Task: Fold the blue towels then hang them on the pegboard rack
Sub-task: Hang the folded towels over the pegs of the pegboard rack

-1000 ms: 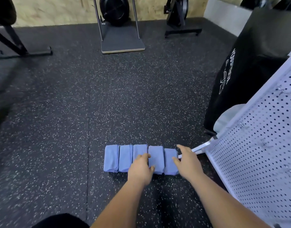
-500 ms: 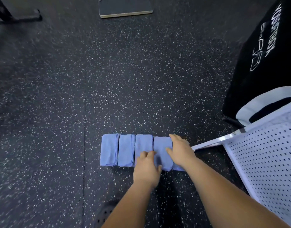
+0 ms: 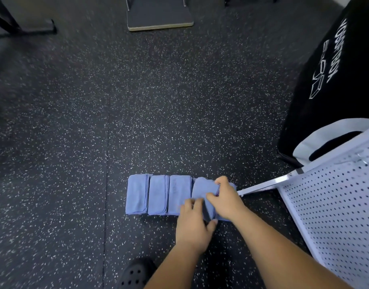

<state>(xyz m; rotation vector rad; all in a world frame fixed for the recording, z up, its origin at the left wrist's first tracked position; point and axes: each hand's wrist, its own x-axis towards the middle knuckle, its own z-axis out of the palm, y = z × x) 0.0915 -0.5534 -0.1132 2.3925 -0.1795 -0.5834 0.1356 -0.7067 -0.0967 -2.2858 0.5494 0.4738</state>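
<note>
Several folded blue towels (image 3: 158,195) lie side by side in a row on the dark speckled floor. My right hand (image 3: 225,199) grips the fourth towel (image 3: 203,187) along its right edge, fingers curled over it. My left hand (image 3: 195,221) holds the same towel's near end, its thumb under the fold. That towel looks slightly raised above its neighbours. A fifth towel at the right end of the row is mostly hidden under my right hand. The white pegboard rack (image 3: 335,205) leans at the right, its metal foot (image 3: 265,185) reaching toward the row.
A black bag with white lettering (image 3: 335,80) stands behind the pegboard at the right. A grey platform (image 3: 158,16) and a black equipment leg (image 3: 23,28) sit at the far edge. My black shoe (image 3: 135,274) shows at the bottom.
The view came closer and tilted down. Both hands went from resting on the two rightmost towels to gripping the fourth towel, which has lifted a little.
</note>
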